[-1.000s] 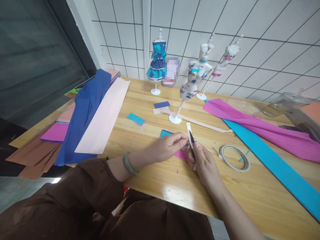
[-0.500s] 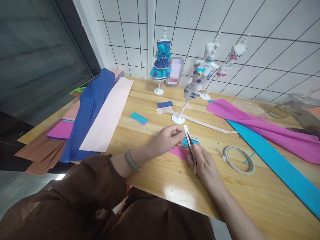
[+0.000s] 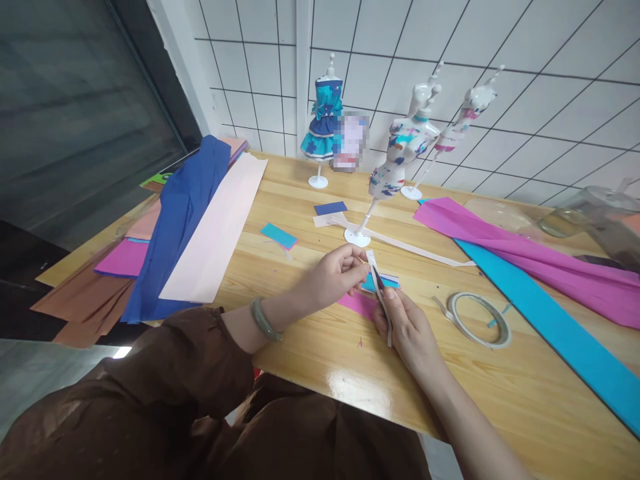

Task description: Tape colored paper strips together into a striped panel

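Observation:
Held in my right hand [image 3: 410, 327] are slim dark pointed tweezers [image 3: 379, 278], their tips aimed up and to the left. A narrow white paper strip [image 3: 371, 257] runs alongside them, and its lower end hangs below my fingers. My left hand [image 3: 336, 275] is closed in a pinch at the strip's upper part, close to the tweezer tips. Beneath my hands lie a pink paper piece [image 3: 357, 305] and a small blue stack [image 3: 390, 281], both partly covered. The exact contact between tips and strip is too small to tell.
Behind my hands stands a paint-marked mannequin [image 3: 387, 180], with a blue-dressed mannequin [image 3: 323, 137] further left. A tape roll [image 3: 506, 339] lies to the right near long blue [image 3: 550, 333] and magenta paper [image 3: 525, 253]. Folded pale pink paper [image 3: 215, 233] lies left.
Hardly anything differs. The strip's upper end and the tweezer tips have shifted very slightly within my hands; both hands keep their hold and the view has moved a little.

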{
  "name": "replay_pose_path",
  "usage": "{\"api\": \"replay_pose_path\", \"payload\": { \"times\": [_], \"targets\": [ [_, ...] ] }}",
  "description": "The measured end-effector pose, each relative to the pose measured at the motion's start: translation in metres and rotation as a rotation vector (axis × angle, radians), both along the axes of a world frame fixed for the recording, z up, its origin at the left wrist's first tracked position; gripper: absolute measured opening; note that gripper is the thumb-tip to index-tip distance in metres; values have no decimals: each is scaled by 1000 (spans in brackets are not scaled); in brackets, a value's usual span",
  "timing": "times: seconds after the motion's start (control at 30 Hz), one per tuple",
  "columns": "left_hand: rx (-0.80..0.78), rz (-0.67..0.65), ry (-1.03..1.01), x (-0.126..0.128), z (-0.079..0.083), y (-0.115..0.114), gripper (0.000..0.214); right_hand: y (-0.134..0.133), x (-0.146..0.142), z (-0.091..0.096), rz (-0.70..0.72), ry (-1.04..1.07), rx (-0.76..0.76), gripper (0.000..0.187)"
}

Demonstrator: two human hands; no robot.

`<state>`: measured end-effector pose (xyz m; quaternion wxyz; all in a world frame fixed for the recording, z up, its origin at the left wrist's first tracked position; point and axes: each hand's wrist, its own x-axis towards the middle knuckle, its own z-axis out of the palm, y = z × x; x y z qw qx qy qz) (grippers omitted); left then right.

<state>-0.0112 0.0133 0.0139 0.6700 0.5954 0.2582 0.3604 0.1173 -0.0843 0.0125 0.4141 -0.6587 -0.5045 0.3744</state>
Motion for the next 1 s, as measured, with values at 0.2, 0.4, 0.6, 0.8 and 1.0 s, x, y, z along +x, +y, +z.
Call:
{"api": "replay_pose_path", "payload": {
  "times": [0.2, 0.4, 0.6, 0.8, 1.0],
  "targets": [
    [17, -17, 53, -1, -1, -1, 15, 1, 0, 2, 8, -24, 8, 45],
    [49, -28, 67, -1, -4, 0, 16, 2, 0, 1, 9, -36, 7, 46],
    [0, -33, 27, 0, -2, 0, 15, 1, 0, 1, 10, -18, 4, 46],
    [-29, -37, 9, 0, -2, 1, 15, 1, -1, 3, 22, -6, 6, 46],
    [-100, -47, -24, 1, -3, 1, 17, 1, -1, 5, 30, 0, 15, 47]
  ]
}}
